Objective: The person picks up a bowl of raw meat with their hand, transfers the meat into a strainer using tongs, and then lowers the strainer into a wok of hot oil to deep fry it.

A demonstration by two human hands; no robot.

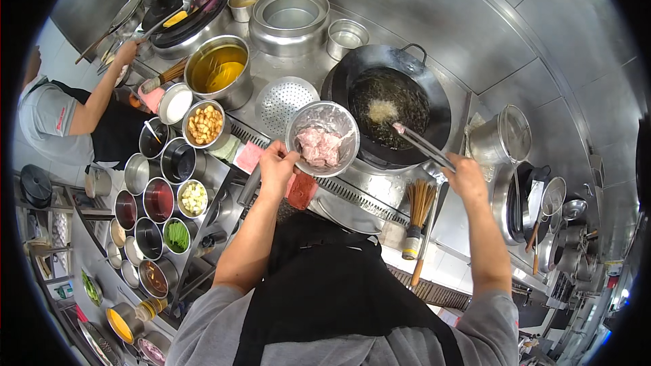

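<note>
My left hand (277, 168) grips the rim of a metal bowl (351, 134) that holds raw, coated meat pieces (320, 146). The bowl is beside the near left edge of a black wok (440, 96). In the wok is dark, bubbling oil (407, 86) with a pale, foaming piece (382, 111) frying in it. My right hand (465, 178) is closed on metal tongs (427, 148), whose tips hold a small pink piece of meat (399, 128) over the oil. A perforated metal ladle (286, 104) lies left of the bowl.
At left, a co-worker (66, 122) works at another wok (213, 15). Nearer stand a pot of yellow oil (218, 68), a bowl of peeled cloves (205, 124) and several seasoning containers (158, 200). A bamboo brush (419, 208) and a wooden-handled utensil (417, 272) rest at the front edge. Right stands a strainer pot (488, 137).
</note>
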